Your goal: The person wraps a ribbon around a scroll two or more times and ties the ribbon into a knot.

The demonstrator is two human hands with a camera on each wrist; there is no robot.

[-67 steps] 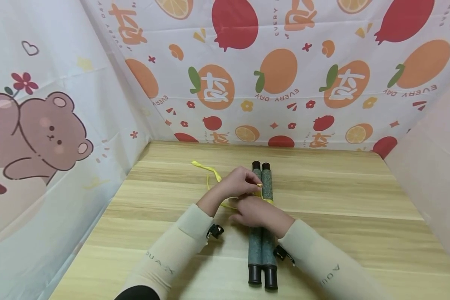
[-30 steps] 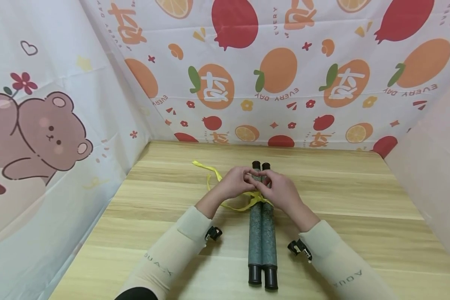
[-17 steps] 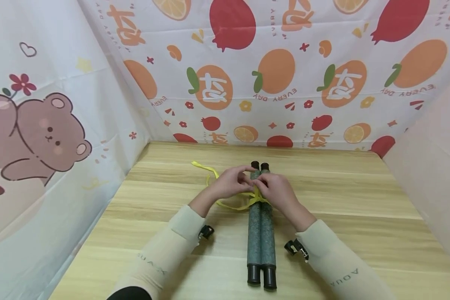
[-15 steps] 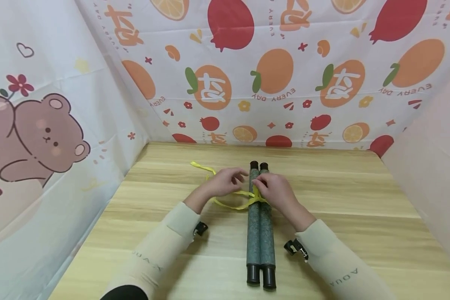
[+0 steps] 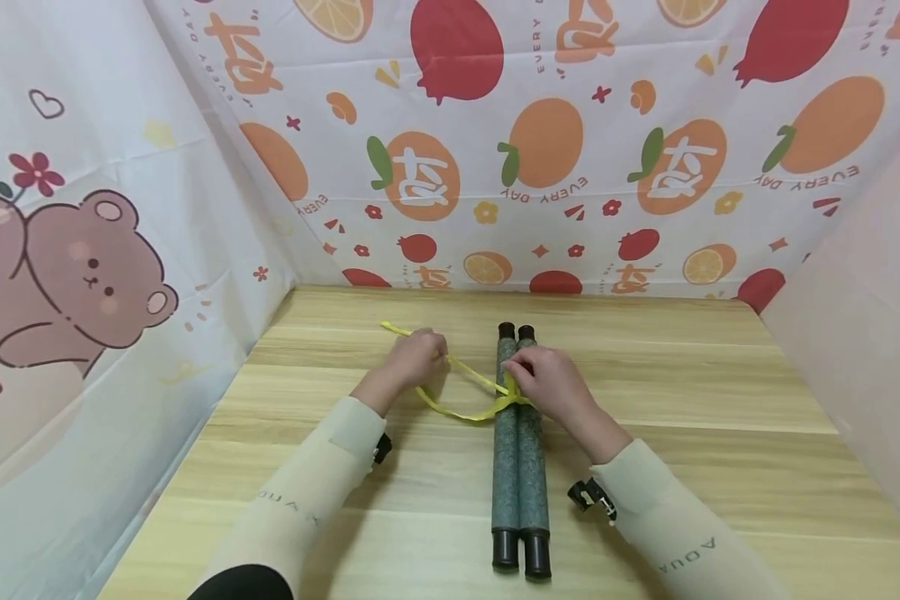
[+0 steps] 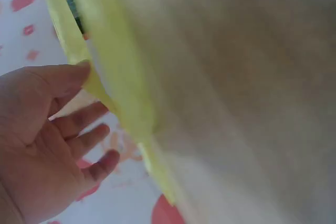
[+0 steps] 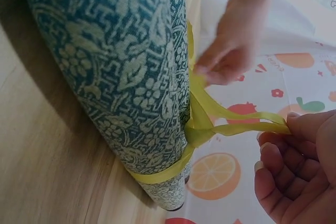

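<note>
A rolled scroll (image 5: 506,467) in patterned blue-green cloth lies lengthwise on the table, its two rolls side by side with dark knobs at the ends. A yellow ribbon (image 5: 457,414) crosses it and is knotted on top. My right hand (image 5: 555,379) pinches a ribbon loop standing up from the knot; the right wrist view shows the loop (image 7: 247,126) between thumb and forefinger, other fingers curled. Off to the left, my left hand (image 5: 417,358) pinches a ribbon strand drawn out from the knot. In the left wrist view its thumb and forefinger meet at the ribbon (image 6: 123,72).
The wood-grain table (image 5: 682,475) ends at a fruit-print cloth (image 5: 615,167) behind, with a bear-print cloth (image 5: 105,275) on the left. A second ribbon length curves over the table left of the scroll. Black wrist cameras (image 5: 592,497) sit under both cuffs.
The hands, together over the knot earlier, are now apart. My left hand has moved left and taken hold of a ribbon strand, while my right hand keeps its pinch on the loop.
</note>
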